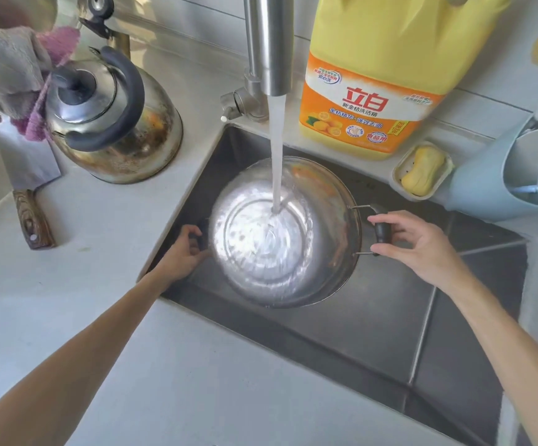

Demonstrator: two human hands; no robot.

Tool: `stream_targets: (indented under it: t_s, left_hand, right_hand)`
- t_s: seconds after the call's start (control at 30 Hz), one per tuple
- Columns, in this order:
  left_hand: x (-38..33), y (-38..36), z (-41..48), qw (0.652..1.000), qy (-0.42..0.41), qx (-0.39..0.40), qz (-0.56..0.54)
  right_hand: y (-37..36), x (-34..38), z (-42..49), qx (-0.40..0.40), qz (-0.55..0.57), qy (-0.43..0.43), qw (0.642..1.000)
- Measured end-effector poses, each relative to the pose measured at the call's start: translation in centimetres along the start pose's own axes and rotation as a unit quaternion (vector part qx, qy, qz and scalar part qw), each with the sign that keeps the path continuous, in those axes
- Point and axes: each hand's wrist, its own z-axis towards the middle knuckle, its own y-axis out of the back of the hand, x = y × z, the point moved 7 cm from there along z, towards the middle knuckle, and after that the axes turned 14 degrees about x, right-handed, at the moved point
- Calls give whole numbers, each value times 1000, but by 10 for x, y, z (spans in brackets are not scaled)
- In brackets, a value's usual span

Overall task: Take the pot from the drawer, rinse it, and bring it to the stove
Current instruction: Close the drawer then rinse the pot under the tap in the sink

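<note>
A shiny steel pot (pixel 322 252) with two black handles is held inside the dark sink (pixel 373 333), under the tap (pixel 269 43). A stream of water (pixel 277 156) falls into the pot and swirls on its bottom. My left hand (pixel 182 252) grips the pot's left handle, which it mostly hides. My right hand (pixel 418 243) pinches the black right handle (pixel 381 231) between thumb and fingers.
A steel kettle (pixel 113 120) stands on the counter left of the sink, with cloths (pixel 13 72) and a cleaver (pixel 29 181) beside it. A yellow detergent jug (pixel 380 75), a soap dish (pixel 423 170) and a blue holder (pixel 512 175) line the back edge. Bare counter (pixel 164 381) lies in front.
</note>
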Motion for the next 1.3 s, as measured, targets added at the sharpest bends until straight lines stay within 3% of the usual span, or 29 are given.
stream_targets:
  t_s: [0.3,0.63,0.83,1.07,1.3]
  left_hand:
    - [-20,9,-10,986,-95,-123,55]
    - [-49,3,-26,972,-168,-97,132]
    - [-57,-2,-37,966,-218,-74,122]
    - [-33,5,-33,981,-160,-44,100]
    - [-15,4,-9,992,-55,-17,113]
  right_hand:
    - [0,-32,-11,-43,-22,-28,998]
    - [-3,-87,-26,-47,67,-149,985]
    - [-11,-98,-27,-12,88,-190,978]
    - [-22,-97,-22,35,99,-201,974]
    - [-11,-49,-12,15,41,-113,993]
